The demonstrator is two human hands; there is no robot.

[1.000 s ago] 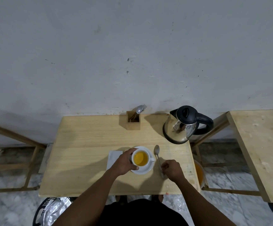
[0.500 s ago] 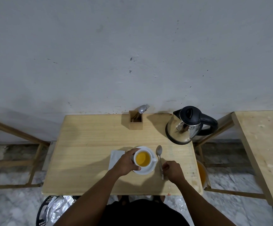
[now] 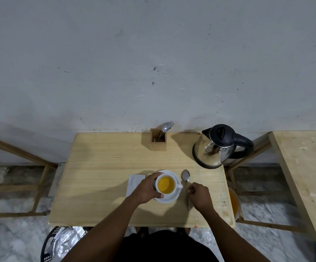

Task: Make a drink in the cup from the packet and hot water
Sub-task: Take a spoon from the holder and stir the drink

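A white cup [image 3: 176,181] full of yellow-orange drink stands on a white saucer [image 3: 169,201] near the front of the wooden table [image 3: 100,163]. My left hand [image 3: 145,190] is wrapped around the cup's left side. A metal spoon [image 3: 185,175] lies flat on the table just right of the saucer, bowl pointing away from me. My right hand [image 3: 200,195] rests over its handle, with the fingers pinched on it. A white flat packet or napkin [image 3: 133,183] lies left of the cup, partly under my left hand. The steel kettle [image 3: 215,148] with a black lid stands at the back right.
A wooden cutlery holder [image 3: 158,139] with a spoon and fork stands at the back edge by the wall. A second wooden table [image 3: 304,176] is to the right. An orange bucket [image 3: 233,203] sits under the table's right side, and a black basket [image 3: 58,241] of silver wrappers is at the lower left.
Both hands keep their hold on the cup and the spoon. The spoon stays flat on the table. Only the view has shifted slightly.
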